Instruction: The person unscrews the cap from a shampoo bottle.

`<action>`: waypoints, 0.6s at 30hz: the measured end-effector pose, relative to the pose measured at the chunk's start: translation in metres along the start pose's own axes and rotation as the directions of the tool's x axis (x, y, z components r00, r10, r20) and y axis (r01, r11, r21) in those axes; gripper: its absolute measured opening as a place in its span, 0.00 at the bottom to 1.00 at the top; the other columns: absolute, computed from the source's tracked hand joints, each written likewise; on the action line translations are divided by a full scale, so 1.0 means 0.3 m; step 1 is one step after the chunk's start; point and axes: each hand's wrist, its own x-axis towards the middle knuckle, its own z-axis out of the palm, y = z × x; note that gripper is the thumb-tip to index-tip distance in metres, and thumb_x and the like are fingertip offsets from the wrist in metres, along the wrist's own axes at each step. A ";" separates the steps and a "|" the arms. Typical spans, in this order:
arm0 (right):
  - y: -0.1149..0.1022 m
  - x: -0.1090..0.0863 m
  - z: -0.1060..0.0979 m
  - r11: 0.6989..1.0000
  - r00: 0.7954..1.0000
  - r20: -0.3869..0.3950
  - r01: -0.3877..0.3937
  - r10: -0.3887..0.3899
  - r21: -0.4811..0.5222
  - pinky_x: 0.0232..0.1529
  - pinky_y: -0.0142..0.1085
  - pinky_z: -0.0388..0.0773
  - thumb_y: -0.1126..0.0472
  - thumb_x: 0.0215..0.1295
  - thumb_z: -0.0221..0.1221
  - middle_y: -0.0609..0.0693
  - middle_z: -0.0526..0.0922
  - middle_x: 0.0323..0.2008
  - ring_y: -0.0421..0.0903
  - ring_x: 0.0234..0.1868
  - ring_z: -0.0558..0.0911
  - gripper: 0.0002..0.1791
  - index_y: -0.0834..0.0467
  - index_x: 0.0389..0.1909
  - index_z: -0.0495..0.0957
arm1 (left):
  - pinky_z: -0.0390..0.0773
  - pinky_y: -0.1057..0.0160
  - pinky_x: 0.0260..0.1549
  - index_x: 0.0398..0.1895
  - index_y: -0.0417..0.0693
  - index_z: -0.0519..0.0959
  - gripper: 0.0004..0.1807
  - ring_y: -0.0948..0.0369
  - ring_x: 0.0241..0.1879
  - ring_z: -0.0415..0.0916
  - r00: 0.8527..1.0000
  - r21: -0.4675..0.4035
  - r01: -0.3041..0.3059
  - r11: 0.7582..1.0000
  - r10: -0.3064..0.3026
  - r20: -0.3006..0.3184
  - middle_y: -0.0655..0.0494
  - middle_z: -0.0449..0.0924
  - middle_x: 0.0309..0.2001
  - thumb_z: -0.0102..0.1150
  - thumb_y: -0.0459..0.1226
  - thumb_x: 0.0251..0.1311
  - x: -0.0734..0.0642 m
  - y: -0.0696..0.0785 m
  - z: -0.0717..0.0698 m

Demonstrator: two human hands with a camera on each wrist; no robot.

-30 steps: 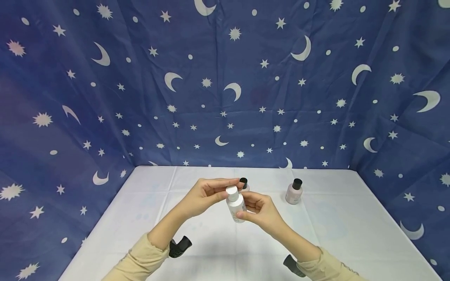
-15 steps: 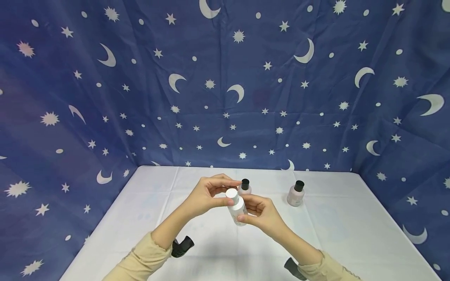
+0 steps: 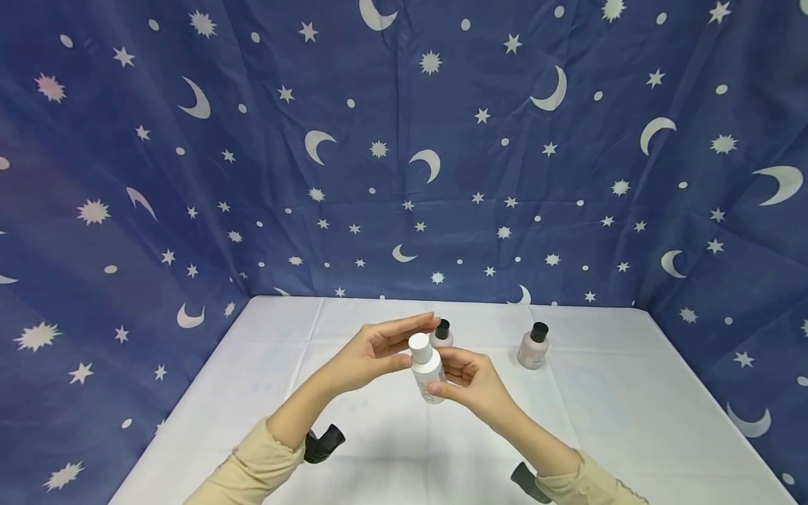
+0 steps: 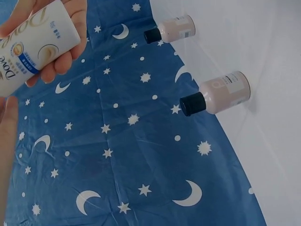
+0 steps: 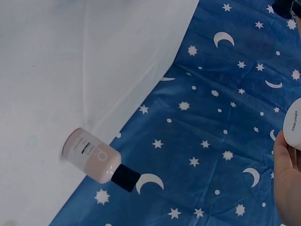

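Observation:
My right hand [image 3: 476,386] grips a small white Dove bottle [image 3: 428,379] by its body, above the table, with its cap end tilted toward my left hand. My left hand [image 3: 372,354] is beside the white cap [image 3: 419,346], its thumb tip at the cap's lower edge and its fingers extended behind and above it. Gold and blue print shows on the Dove bottle [image 4: 40,47] in the left wrist view. Only the bottle's printed base [image 5: 294,125] and part of my right hand [image 5: 288,183] appear in the right wrist view.
Two pale pink bottles with black caps stand upright on the white-covered table [image 3: 252,393]: one pink bottle [image 3: 533,351] at the right, the other pink bottle [image 3: 442,340] just behind my hands. A blue curtain [image 3: 353,168] with moons and stars encloses the back and sides.
My left thumb and fingers have loosened from around the cap, the fingers lifting and straightening. My right hand keeps its grip on the bottle. The head view has shifted slightly.

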 end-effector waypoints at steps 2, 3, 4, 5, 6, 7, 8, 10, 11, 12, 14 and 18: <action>0.001 -0.001 -0.001 1.000 1.000 -0.003 -0.001 0.001 0.003 0.51 0.27 0.78 0.61 0.58 0.65 0.76 0.75 0.50 0.32 0.47 0.81 0.29 0.77 0.53 0.70 | 0.65 0.68 0.65 0.68 0.30 0.57 0.29 0.69 0.66 0.62 1.000 0.014 0.009 1.000 -0.009 0.010 0.32 0.57 0.68 0.48 0.37 0.69 -0.005 0.000 -0.003; 0.002 -0.001 -0.001 1.000 1.000 -0.004 -0.002 0.002 0.003 0.51 0.27 0.78 0.61 0.58 0.65 0.76 0.75 0.50 0.32 0.47 0.81 0.29 0.77 0.53 0.70 | 0.65 0.67 0.65 0.68 0.31 0.58 0.28 0.68 0.66 0.62 1.000 0.025 0.015 1.000 -0.015 0.007 0.33 0.58 0.68 0.45 0.37 0.70 -0.008 0.000 -0.005; 0.002 -0.002 -0.001 1.000 1.000 -0.006 -0.002 0.002 0.003 0.51 0.27 0.78 0.61 0.58 0.65 0.75 0.75 0.50 0.32 0.47 0.81 0.29 0.77 0.53 0.70 | 0.65 0.67 0.65 0.68 0.32 0.59 0.26 0.67 0.66 0.63 1.000 0.038 0.023 0.999 -0.023 0.002 0.36 0.59 0.68 0.43 0.39 0.72 -0.011 0.000 -0.007; 0.002 -0.002 -0.001 1.000 1.000 -0.008 -0.005 0.005 0.004 0.51 0.28 0.78 0.62 0.57 0.65 0.75 0.75 0.50 0.32 0.47 0.81 0.29 0.77 0.53 0.70 | 0.65 0.66 0.65 0.67 0.33 0.61 0.25 0.66 0.66 0.63 1.000 0.052 0.031 0.998 -0.031 -0.004 0.37 0.60 0.68 0.41 0.40 0.73 -0.013 0.000 -0.008; 0.002 -0.003 -0.002 1.000 1.000 -0.010 -0.011 0.011 0.003 0.51 0.28 0.78 0.62 0.57 0.65 0.75 0.75 0.51 0.32 0.47 0.81 0.29 0.77 0.53 0.70 | 0.65 0.66 0.66 0.67 0.34 0.62 0.25 0.66 0.66 0.64 1.000 0.065 0.027 0.998 -0.027 -0.003 0.38 0.61 0.68 0.39 0.40 0.73 -0.014 -0.001 -0.010; 0.003 -0.004 -0.002 1.000 1.000 -0.011 -0.021 0.021 0.007 0.52 0.29 0.78 0.62 0.57 0.65 0.75 0.75 0.51 0.32 0.47 0.81 0.29 0.77 0.53 0.70 | 0.65 0.65 0.66 0.66 0.33 0.62 0.24 0.65 0.66 0.64 1.000 0.071 0.024 0.997 -0.024 -0.002 0.38 0.61 0.68 0.38 0.40 0.74 -0.015 -0.003 -0.011; 0.003 -0.004 -0.003 1.000 1.000 -0.013 -0.029 0.029 0.009 0.52 0.29 0.78 0.62 0.57 0.65 0.75 0.75 0.51 0.31 0.47 0.80 0.28 0.77 0.54 0.70 | 0.65 0.65 0.66 0.66 0.33 0.63 0.24 0.65 0.66 0.64 1.000 0.067 0.021 0.998 -0.021 0.002 0.38 0.61 0.68 0.38 0.40 0.74 -0.016 -0.005 -0.012; 0.005 -0.005 -0.004 0.999 0.999 -0.011 -0.030 0.030 0.013 0.52 0.30 0.78 0.63 0.58 0.65 0.76 0.74 0.52 0.31 0.48 0.80 0.28 0.77 0.54 0.69 | 0.65 0.65 0.66 0.66 0.32 0.62 0.24 0.65 0.66 0.63 1.000 0.043 0.016 0.999 -0.017 0.020 0.37 0.60 0.68 0.39 0.37 0.73 -0.015 -0.010 -0.012; 0.005 -0.006 -0.005 0.999 0.999 -0.010 -0.032 0.032 0.015 0.53 0.30 0.78 0.63 0.58 0.64 0.76 0.74 0.52 0.31 0.48 0.80 0.29 0.78 0.54 0.69 | 0.65 0.65 0.66 0.66 0.31 0.61 0.23 0.66 0.67 0.63 1.000 0.037 0.010 0.999 -0.011 0.026 0.35 0.59 0.68 0.39 0.35 0.73 -0.014 -0.012 -0.011; 0.007 -0.006 -0.005 0.999 0.999 -0.010 -0.032 0.032 0.016 0.53 0.30 0.78 0.63 0.58 0.64 0.76 0.74 0.52 0.31 0.48 0.80 0.28 0.78 0.54 0.69 | 0.65 0.65 0.66 0.66 0.31 0.61 0.23 0.66 0.67 0.62 0.999 0.035 -0.001 0.999 -0.001 0.035 0.35 0.59 0.68 0.39 0.33 0.72 -0.013 -0.014 -0.010; 0.008 -0.005 -0.006 1.000 1.000 -0.010 -0.021 0.021 0.009 0.52 0.29 0.78 0.62 0.58 0.64 0.76 0.74 0.52 0.31 0.48 0.80 0.29 0.78 0.54 0.69 | 0.65 0.65 0.66 0.65 0.31 0.62 0.22 0.66 0.67 0.62 0.999 0.044 -0.002 0.999 0.000 0.034 0.35 0.60 0.67 0.40 0.32 0.72 -0.010 -0.018 -0.007; 0.008 -0.003 -0.006 1.000 1.000 -0.015 -0.017 0.017 -0.011 0.51 0.28 0.78 0.62 0.58 0.65 0.74 0.76 0.51 0.32 0.47 0.81 0.28 0.76 0.53 0.70 | 0.67 0.64 0.65 0.63 0.31 0.67 0.20 0.65 0.66 0.63 1.000 0.090 -0.010 0.996 0.009 0.012 0.36 0.65 0.64 0.42 0.31 0.71 -0.005 -0.018 -0.004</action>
